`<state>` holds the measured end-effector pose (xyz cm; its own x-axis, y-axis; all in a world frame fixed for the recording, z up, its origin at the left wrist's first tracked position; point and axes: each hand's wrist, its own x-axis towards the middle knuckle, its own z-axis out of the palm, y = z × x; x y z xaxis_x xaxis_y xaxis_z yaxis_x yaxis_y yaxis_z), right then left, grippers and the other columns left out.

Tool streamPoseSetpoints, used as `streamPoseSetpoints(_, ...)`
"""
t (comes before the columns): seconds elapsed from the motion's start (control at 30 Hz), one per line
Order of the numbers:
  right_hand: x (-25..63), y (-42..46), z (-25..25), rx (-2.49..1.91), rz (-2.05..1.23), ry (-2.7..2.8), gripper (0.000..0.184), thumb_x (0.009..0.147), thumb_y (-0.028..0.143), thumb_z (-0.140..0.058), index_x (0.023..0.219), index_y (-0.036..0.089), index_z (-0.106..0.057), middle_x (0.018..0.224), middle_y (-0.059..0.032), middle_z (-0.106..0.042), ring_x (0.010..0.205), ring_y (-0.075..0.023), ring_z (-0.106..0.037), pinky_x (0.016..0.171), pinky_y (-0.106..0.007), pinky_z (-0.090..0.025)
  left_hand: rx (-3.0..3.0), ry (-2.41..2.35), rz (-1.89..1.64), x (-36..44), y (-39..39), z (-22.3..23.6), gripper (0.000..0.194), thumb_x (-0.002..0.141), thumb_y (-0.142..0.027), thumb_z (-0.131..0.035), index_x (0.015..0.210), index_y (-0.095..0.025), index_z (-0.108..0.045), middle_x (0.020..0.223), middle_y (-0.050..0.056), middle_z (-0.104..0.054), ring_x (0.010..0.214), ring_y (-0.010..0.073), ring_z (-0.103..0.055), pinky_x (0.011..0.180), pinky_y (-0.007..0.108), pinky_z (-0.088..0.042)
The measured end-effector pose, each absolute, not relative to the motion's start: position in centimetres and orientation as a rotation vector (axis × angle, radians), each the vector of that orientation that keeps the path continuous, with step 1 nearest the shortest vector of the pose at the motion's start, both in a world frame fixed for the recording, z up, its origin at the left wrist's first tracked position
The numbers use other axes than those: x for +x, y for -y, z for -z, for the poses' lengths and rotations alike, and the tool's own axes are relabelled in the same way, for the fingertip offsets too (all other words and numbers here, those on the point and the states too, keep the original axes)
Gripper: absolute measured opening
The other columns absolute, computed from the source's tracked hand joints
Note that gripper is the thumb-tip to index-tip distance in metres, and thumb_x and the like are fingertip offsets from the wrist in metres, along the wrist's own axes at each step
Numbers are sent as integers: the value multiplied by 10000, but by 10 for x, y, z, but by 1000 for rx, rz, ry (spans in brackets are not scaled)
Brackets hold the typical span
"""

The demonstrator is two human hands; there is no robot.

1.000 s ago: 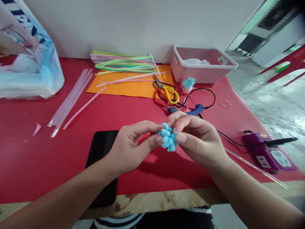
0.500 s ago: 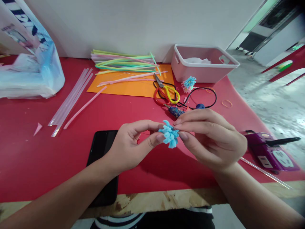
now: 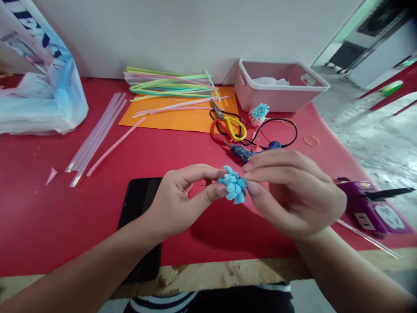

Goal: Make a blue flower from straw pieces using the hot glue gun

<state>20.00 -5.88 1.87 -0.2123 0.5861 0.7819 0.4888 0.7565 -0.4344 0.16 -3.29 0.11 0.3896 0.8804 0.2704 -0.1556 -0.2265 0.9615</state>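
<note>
A small light-blue pipe-cleaner flower [image 3: 234,186] is held above the red table top, between my two hands. My left hand [image 3: 185,198] pinches its left side with thumb and forefinger. On the other side, the thumb and fingertips of my right hand [image 3: 289,189] close on the flower's right edge; its other fingers lie folded together above. Just beyond the right fingers lies a blue glue gun [image 3: 241,153], partly covered by that hand. A black phone [image 3: 138,204] rests under my left wrist.
Scissors [image 3: 228,126] and bundled pipe cleaners [image 3: 169,84] lie on orange paper [image 3: 182,121]. A pink basket [image 3: 276,100] stands behind a finished blue flower [image 3: 259,111]. Clear glue sticks [image 3: 96,139] and a plastic bag [image 3: 65,100] are left; a purple power adapter [image 3: 374,206] sits right.
My right hand has shifted right and turned, its fingers now straighter and pinching the flower's right edge. The flower has moved slightly right; my left hand keeps its pinch.
</note>
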Motion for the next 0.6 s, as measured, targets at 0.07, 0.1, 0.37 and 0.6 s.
streamPoseSetpoints(0.07,199,57,-18,-863,-505,1730,128,882,133,-671,908,233,-746,863,-37,-713,842,-171,-688,744,-317,-592,1476,-702,-1111,2,33,-2,131,807,-266,-791,909,-183,-791,927,65,-807,894,200,-747,843,297,-603)
streamPoseSetpoints(0.1,199,56,-17,-861,-705,1656,106,900,168,-671,888,237,-750,856,-30,-701,838,-160,-680,739,-305,-591,1473,-705,-1105,2,33,-2,132,801,-266,-798,907,-186,-792,929,62,-807,901,201,-747,850,299,-604)
streamPoseSetpoints(0.37,197,53,-13,-805,-962,1546,46,842,191,-763,880,217,-770,840,-27,-677,828,-140,-653,695,-262,-588,1463,-689,-1103,2,32,-1,124,805,-265,-795,914,-206,-796,927,54,-805,899,206,-749,848,306,-607)
streamPoseSetpoints(0.6,192,54,-17,-874,-639,1684,31,858,181,-732,849,208,-747,824,-37,-701,788,-153,-669,681,-286,-576,1466,-737,-1097,1,33,3,159,804,-309,-791,914,-194,-795,909,63,-803,871,208,-743,814,307,-608)
